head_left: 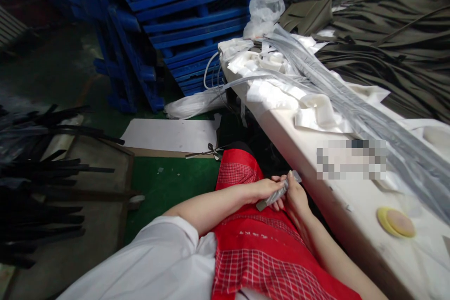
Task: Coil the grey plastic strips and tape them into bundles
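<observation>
Over the red apron in my lap, my two hands meet around a short, flat, greyish strip, shiny like plastic or coated fabric. My left hand has its fingers closed around the strip's middle from the left. At its upper end, the thumb and fingers of my right hand pinch it, and a pale translucent tip pokes out beyond them. The lower end of the strip sticks out toward my lap. Some fingertips are hidden behind the strip, and its exact kind is unclear.
Along my right runs a white table with curled white bands, long grey translucent strips and a yellow-rimmed round pad. Dark olive strips are heaped beyond. Blue pallets stand ahead; black strips lie left.
</observation>
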`<state>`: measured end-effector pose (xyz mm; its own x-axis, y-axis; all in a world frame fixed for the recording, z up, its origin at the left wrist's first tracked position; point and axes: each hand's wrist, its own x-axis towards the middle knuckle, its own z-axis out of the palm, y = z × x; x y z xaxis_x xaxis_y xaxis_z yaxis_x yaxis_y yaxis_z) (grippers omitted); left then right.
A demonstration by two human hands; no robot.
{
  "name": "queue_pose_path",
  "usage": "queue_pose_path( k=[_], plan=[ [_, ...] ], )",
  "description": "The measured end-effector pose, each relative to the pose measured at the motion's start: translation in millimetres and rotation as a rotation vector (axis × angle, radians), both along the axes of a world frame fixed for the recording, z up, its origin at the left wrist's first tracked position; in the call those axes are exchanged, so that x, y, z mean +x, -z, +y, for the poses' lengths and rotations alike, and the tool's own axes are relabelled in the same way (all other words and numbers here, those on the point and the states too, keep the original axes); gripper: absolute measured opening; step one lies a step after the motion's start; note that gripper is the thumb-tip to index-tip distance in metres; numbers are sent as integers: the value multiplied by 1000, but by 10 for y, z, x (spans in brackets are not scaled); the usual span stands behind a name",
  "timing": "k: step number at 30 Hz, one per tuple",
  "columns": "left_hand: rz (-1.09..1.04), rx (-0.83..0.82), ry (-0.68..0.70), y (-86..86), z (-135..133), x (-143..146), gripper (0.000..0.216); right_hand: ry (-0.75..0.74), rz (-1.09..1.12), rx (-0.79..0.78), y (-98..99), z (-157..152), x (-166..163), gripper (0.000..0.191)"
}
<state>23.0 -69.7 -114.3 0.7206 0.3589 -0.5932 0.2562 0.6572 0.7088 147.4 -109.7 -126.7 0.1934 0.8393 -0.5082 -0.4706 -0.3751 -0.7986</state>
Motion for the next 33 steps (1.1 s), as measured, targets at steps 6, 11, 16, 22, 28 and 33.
queue_pose_path(
  k=[6,11,16,22,28,33],
  plan=[
    [-61,-144,125,-241,47,-280,47,107,83,-18,107,195,72,25],
    [-247,-42,262,-773,14,-480,47,97,99,-79,228,283,328,20],
    [-348,69,136,-1361,65,-768,43,-10,-25,-160,269,68,526,9],
    [-417,81,65,-1521,86,-622,40,-275,-373,320,-243,1,164,50],
    [-260,879,-642,-1462,513,-441,36,-803,-286,392,-781,-198,-170,54],
    [117,1399,-78,-1238,494,-556,27,-377,-265,332,-1201,-108,276,43]
  ],
)
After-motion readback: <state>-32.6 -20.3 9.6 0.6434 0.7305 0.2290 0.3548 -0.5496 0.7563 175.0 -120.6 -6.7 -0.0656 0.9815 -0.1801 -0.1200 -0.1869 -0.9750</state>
